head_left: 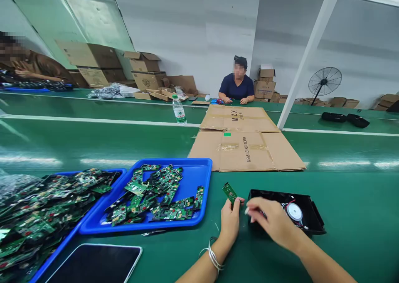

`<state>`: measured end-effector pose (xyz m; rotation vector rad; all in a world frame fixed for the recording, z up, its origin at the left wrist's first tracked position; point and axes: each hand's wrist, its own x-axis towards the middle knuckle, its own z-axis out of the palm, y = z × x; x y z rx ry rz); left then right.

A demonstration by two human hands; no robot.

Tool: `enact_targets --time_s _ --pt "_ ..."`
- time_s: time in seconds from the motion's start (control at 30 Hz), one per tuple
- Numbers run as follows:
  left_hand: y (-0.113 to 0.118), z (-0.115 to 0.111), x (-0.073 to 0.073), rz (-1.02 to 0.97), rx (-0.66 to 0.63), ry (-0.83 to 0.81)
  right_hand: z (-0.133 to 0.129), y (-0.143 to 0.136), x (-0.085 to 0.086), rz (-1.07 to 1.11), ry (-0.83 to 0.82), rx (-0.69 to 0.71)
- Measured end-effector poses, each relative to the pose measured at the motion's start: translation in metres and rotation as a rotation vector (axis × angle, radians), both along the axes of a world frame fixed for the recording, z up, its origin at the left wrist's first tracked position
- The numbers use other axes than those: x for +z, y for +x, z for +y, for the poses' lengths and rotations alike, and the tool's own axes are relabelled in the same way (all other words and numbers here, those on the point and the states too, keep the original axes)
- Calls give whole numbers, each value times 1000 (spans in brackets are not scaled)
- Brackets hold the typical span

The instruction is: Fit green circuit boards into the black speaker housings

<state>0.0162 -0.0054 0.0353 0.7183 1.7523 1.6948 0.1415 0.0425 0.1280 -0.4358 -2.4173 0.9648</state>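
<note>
My left hand (pixel 230 220) grips a small green circuit board (pixel 230 192) by its lower end, and the board tilts upward away from me. My right hand (pixel 270 216) is closed in a pinch just right of it. Something small and pale shows at its fingertips, too blurred to name. Beneath and behind that hand lies a black plastic housing (pixel 313 210), its open side up. Inside sits a round speaker (pixel 294 212) with a white centre and thin red and dark wires. My right hand hides the housing's front left part.
A blue tray (pixel 207 191) of circuit boards stands left, beside another heaped with boards (pixel 56 212). A tablet (pixel 96 264) lies at the front left. Flattened cardboard (pixel 249 150), a water bottle (pixel 179 109) and a white post (pixel 308 58) stand ahead. Two people sit beyond.
</note>
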Motion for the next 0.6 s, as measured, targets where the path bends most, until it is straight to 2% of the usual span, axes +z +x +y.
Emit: enact_targets --time_s 0.1,0.17,0.27,0.37,0.4,0.43,0.53,0.6 --pt "1 1 6 -5 -26 12 24 3 2 224 -415 -209" --pt "-1 1 15 3 -58 25 37 6 4 320 -585 -286" --pt "-12 0 41 83 -148 44 46 9 6 386 -710 -300" --pt "-30 -4 72 253 -322 52 45 10 8 378 -754 -278" --pt "-37 -6 82 385 -389 61 44 11 8 352 -754 -269" --pt "-43 -9 90 636 -437 65 44 12 9 312 -747 -253" --pt "-53 -17 106 1231 -402 55 42 17 11 147 -682 -160" --pt "-53 -21 111 1362 -369 72 39 21 13 56 -631 -106"
